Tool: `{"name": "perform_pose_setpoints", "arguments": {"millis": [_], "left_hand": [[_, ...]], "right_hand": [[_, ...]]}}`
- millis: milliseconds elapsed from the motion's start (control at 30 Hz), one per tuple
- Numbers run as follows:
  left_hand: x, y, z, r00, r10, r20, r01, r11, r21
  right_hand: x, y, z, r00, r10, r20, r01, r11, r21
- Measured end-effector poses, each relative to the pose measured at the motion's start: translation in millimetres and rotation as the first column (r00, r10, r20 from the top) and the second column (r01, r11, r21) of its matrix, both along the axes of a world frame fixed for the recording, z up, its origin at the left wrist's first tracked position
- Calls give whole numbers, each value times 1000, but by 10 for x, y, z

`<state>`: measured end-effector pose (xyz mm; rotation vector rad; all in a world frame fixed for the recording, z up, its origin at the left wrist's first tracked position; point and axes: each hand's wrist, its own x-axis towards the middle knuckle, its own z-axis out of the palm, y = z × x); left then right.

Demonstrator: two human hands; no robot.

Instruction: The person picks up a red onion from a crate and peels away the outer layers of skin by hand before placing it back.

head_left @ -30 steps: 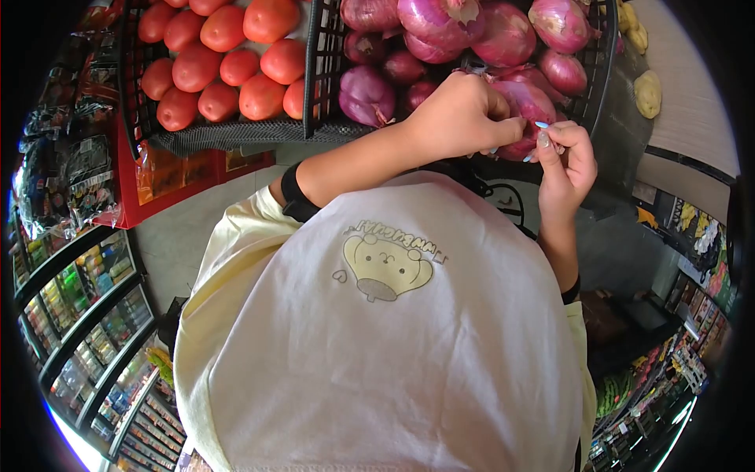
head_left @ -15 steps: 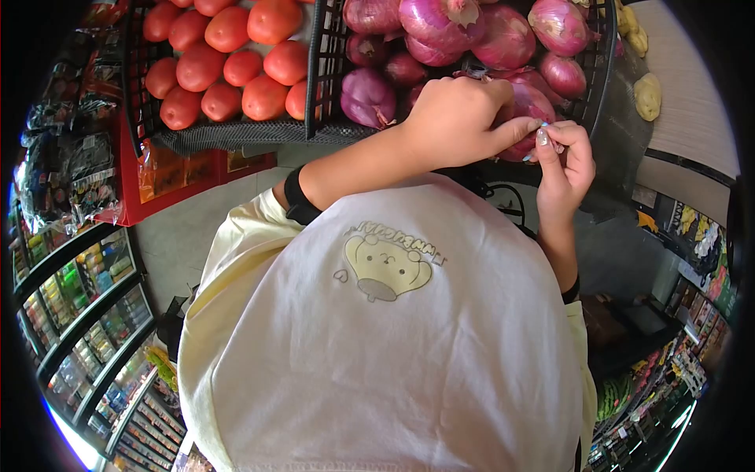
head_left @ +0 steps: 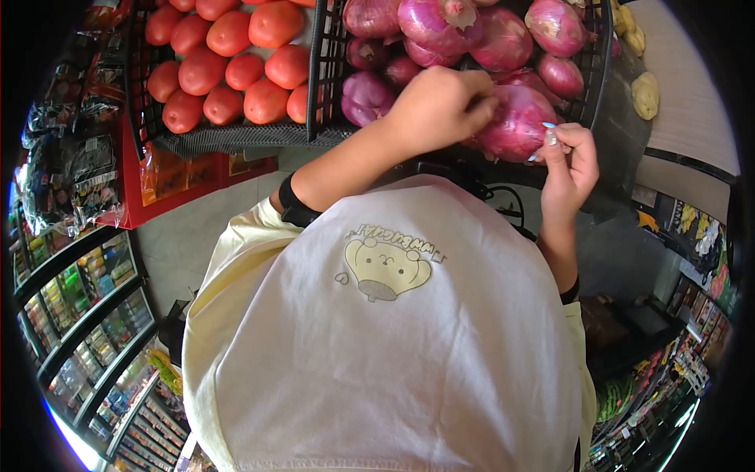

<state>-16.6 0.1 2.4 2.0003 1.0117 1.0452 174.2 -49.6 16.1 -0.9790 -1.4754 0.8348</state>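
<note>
A large red onion lies at the front edge of the black crate of red onions. At its left side is my left hand, back up and fingers curled; whatever they may hold is hidden. My right hand is at the onion's right end, with thumb and finger pinched together and painted nails showing. What lies between those fingertips is too small to make out. More red onions are piled behind the hands.
A black crate of tomatoes stands to the left. Pale yellow-green vegetables lie at the far right. Dark packaged goods hang beside a red display box, and stocked shelves are at lower left.
My hands have moved apart: the left thumb was at the right fingertips, and the left hand has shifted left and up. More of the large onion shows between them.
</note>
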Motion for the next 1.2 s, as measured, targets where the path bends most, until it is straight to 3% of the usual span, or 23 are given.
{"name": "perform_pose_setpoints", "arguments": {"millis": [67,300,367,500,567,600,667,767,867,1000,1200], "left_hand": [[-106,39,-10,999,44,31,-41,995,-94],[-378,218,-407,980,178,-87,-185,980,-75],[-400,224,-477,942,216,-258,-223,975,3],[-280,163,-324,865,348,-361,-312,937,154],[-225,160,-262,944,254,-210,-236,966,105],[-177,141,-207,944,255,-209,-238,966,104],[-54,73,-79,987,88,-137,-75,992,101],[109,31,9,999,-36,15,35,996,85],[163,8,132,992,-13,-129,32,988,150],[279,-37,200,952,99,-290,15,930,367],[302,-11,142,940,95,-328,44,919,391]], "right_hand": [[105,18,1,993,-77,-94,73,996,-44],[288,68,-74,978,-70,-199,57,996,-71],[285,69,-73,970,-82,-227,64,994,-87],[262,67,-67,978,-52,-203,39,997,-70],[253,63,-57,978,-55,-201,42,997,-70],[244,55,-46,981,-54,-185,41,996,-76],[219,46,-31,984,-53,-168,39,996,-84],[180,38,-23,989,-36,-145,26,997,-70],[170,36,-22,991,-32,-129,24,998,-64],[133,27,-11,995,-20,-93,15,998,-54],[126,25,-23,999,-15,-42,13,999,-31]]}}
